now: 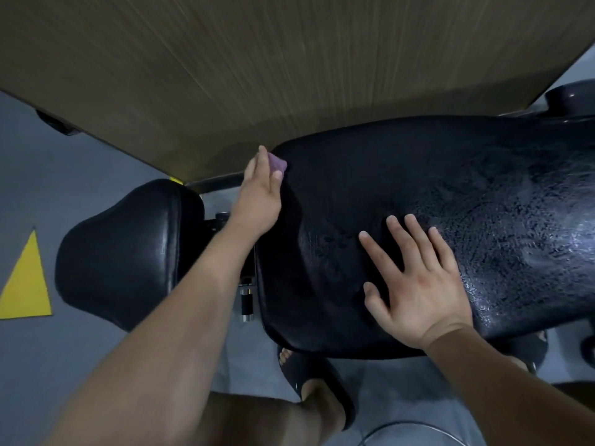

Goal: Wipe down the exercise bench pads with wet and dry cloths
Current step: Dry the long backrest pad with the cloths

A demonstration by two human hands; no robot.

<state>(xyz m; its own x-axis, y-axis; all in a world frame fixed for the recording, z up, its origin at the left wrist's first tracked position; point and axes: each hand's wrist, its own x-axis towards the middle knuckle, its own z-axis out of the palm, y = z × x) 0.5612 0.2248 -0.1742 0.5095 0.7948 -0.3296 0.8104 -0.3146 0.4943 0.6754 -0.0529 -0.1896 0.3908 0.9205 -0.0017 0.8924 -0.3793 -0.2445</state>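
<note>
The long black bench pad fills the right half of the head view, its surface streaked with wet patches. At the pad's far left end my left hand presses a small purple cloth against the edge; most of the cloth is hidden under the fingers. My right hand lies flat on the pad near its front edge with fingers spread and holds nothing. A smaller black seat pad sits to the left, separated from the long pad by a gap.
A wood-grain wall panel stands right behind the bench. Metal frame parts and a chrome pin show in the gap between pads. My foot in a black slide sandal is below the pad on the grey floor, which has a yellow triangle.
</note>
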